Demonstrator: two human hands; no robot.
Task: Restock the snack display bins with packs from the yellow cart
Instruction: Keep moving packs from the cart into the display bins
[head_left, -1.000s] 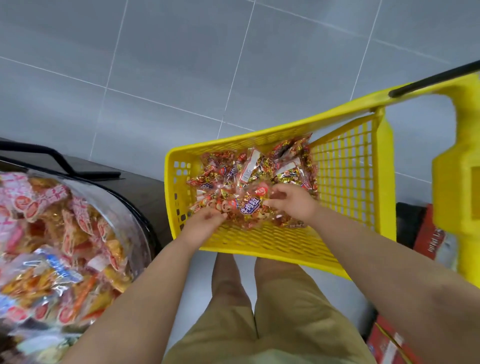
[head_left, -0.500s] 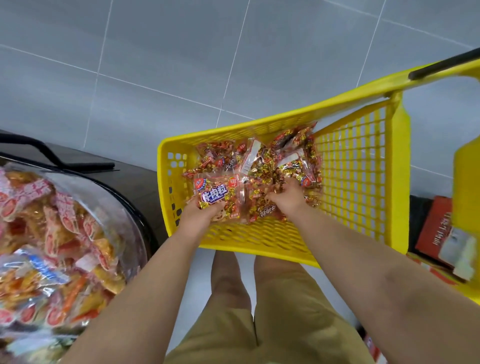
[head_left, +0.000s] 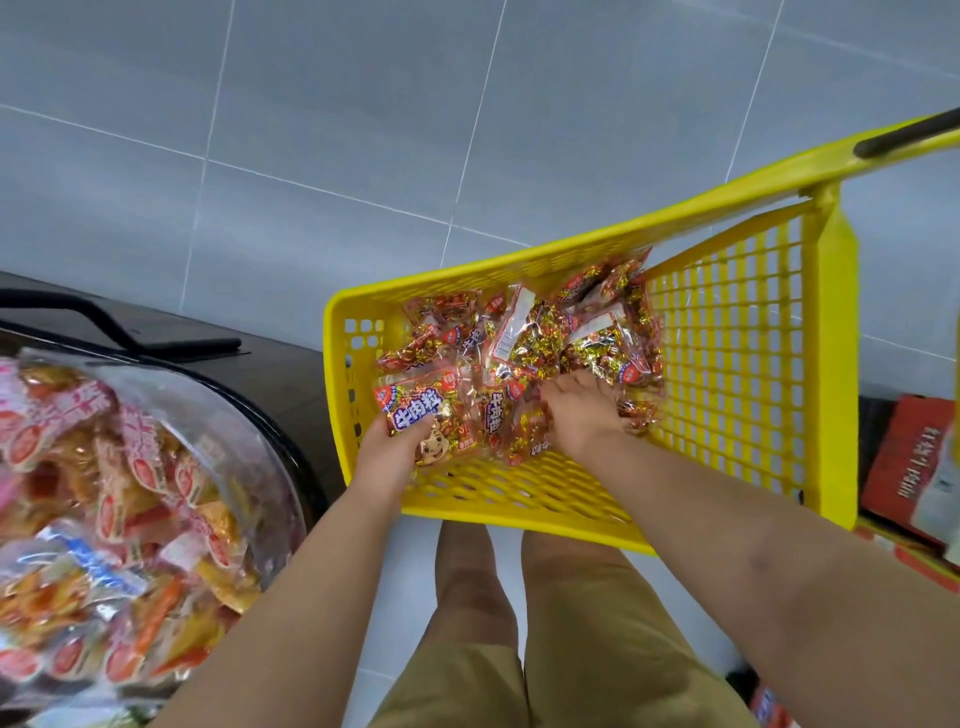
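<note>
The yellow cart basket (head_left: 737, 364) stands in front of me with a heap of clear snack packs (head_left: 540, 338) full of red and gold wrapped pieces at its near left end. My left hand (head_left: 387, 457) grips one pack with a blue label (head_left: 426, 410) by its lower edge, tilted up off the basket floor. My right hand (head_left: 584, 415) lies on the heap, fingers curled into several packs; which pack they hold is hidden. The snack display bin (head_left: 260, 431), a clear curved tub, sits at the lower left with several orange and red packs inside.
A black handle bar (head_left: 119, 327) and dark counter run behind the bin. The cart's black push handle (head_left: 904, 137) is at the upper right. Red cartons (head_left: 914, 462) lie under the cart at right. Grey tiled floor lies beyond. My legs stand between bin and cart.
My left hand has taken hold of the blue-label pack and raised it from the heap. My right hand has dug deeper into the packs. The view has shifted slightly towards the cart.
</note>
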